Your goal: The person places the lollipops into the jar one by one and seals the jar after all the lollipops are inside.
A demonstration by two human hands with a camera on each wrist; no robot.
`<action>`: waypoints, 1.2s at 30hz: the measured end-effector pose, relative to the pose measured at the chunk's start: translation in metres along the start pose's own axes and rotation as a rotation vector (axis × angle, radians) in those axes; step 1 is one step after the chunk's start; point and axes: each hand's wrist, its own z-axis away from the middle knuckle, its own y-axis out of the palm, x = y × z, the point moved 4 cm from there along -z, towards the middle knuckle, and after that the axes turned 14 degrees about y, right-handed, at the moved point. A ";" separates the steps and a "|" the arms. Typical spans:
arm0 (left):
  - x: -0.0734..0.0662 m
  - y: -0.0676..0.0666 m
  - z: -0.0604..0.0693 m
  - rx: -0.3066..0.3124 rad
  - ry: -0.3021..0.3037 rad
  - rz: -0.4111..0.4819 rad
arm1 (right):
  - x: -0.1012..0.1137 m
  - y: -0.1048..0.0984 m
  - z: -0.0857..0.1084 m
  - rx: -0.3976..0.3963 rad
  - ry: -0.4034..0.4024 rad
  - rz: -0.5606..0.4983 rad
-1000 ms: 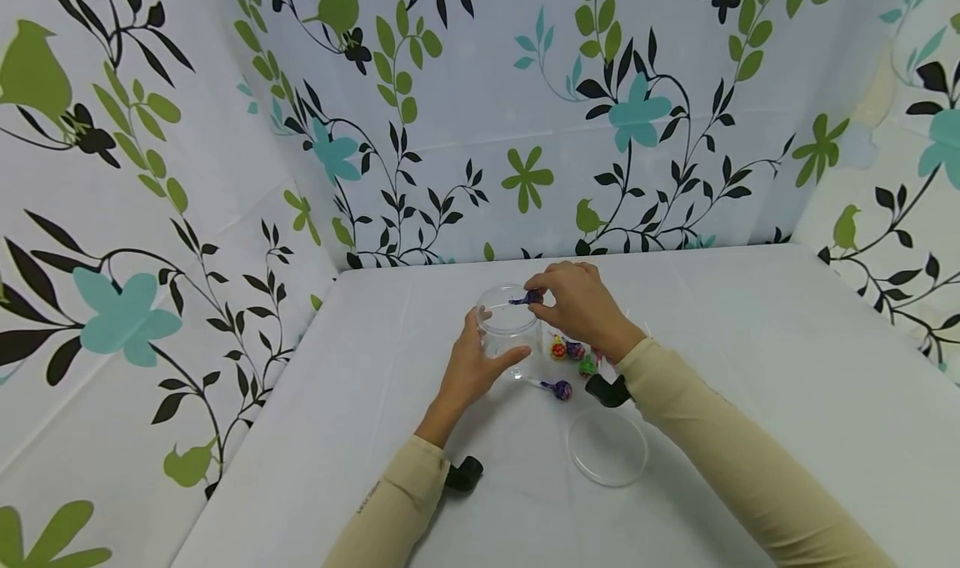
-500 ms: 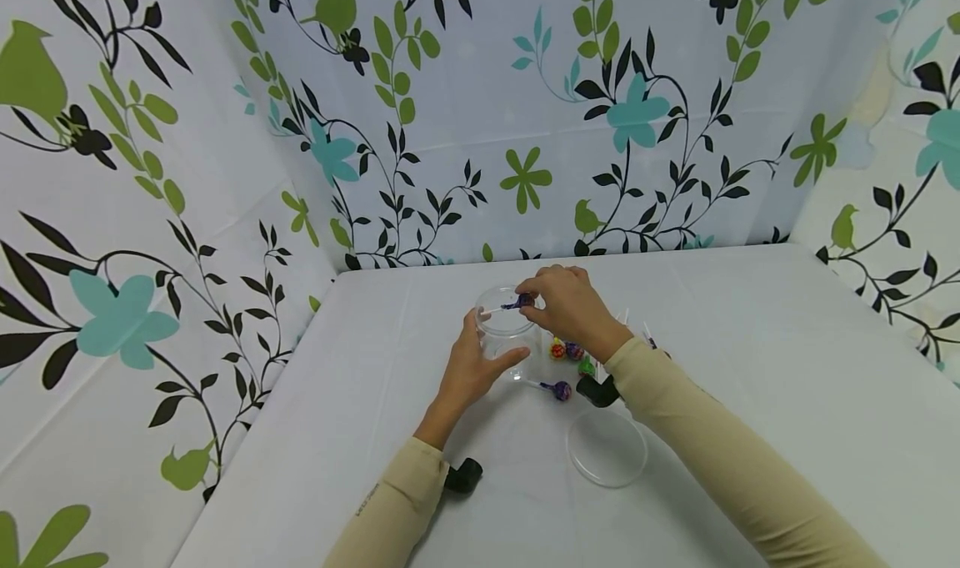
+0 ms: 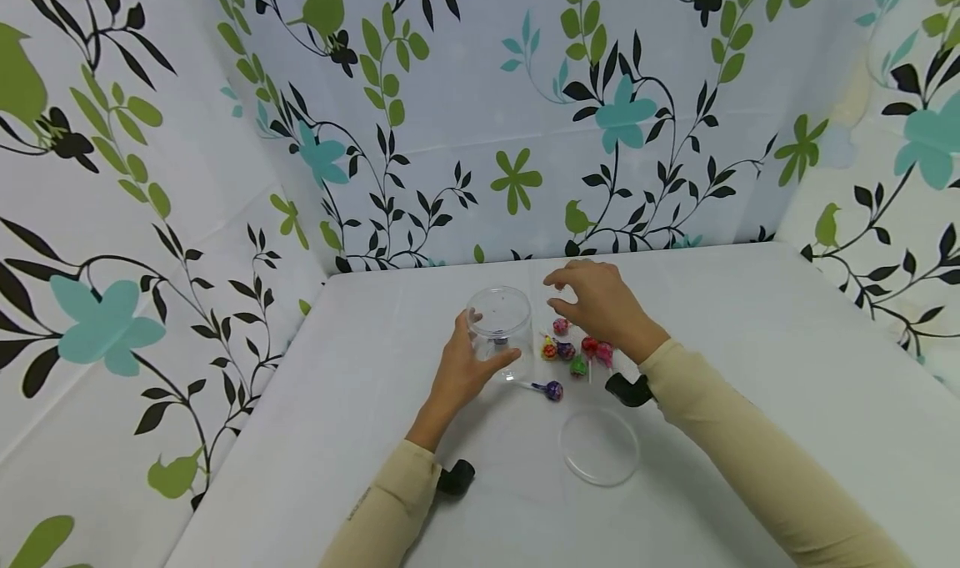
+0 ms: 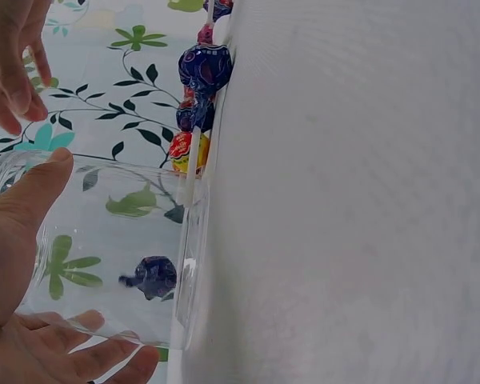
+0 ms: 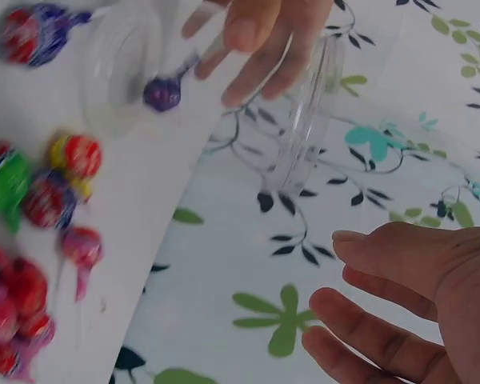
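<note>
My left hand (image 3: pixel 461 372) grips a clear plastic jar (image 3: pixel 517 330) from its left side, the thumb across the near wall. The jar stands upright with its mouth uncovered. Inside, at the bottom, rests one purple-wrapped lollipop (image 4: pixel 156 278). To the right of the jar's mouth hovers my right hand (image 3: pixel 600 301), fingers loosely bent and holding nothing. Another purple lollipop (image 3: pixel 553 391) lies just in front of the jar, its stick pointing toward it. Beneath the right hand several more lollipops (image 5: pixel 50 198) in red, yellow, green, pink and purple wrappers lie on the table.
A round clear lid (image 3: pixel 600 447) lies flat on the white tabletop (image 3: pixel 525 510), nearer the person than the jar. Patterned cloth (image 3: pixel 465 118) with leaves and birds hangs behind the table and along both sides. Dark wrist cameras (image 3: pixel 456 478) show at both sleeves.
The right hand held a lollipop over the jar's mouth, then let it go; it now lies inside the jar. The right hand has moved away to the right, while the left keeps its hold.
</note>
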 end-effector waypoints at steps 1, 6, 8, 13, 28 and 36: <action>0.001 0.000 0.000 0.002 -0.007 -0.003 | -0.006 -0.001 0.002 0.003 0.011 0.000; 0.002 -0.003 0.000 -0.002 -0.007 -0.009 | -0.035 -0.002 0.012 0.046 0.066 -0.031; 0.002 -0.004 -0.001 -0.001 -0.007 -0.013 | -0.040 0.002 0.019 0.091 0.084 -0.062; 0.001 -0.005 -0.002 0.001 0.000 -0.025 | -0.032 0.025 0.041 0.205 0.064 -0.140; 0.003 0.000 0.001 -0.001 0.006 -0.007 | -0.006 0.077 0.072 0.396 0.031 -0.075; -0.001 -0.002 0.001 -0.010 0.014 0.002 | -0.015 0.074 0.070 0.447 0.068 -0.179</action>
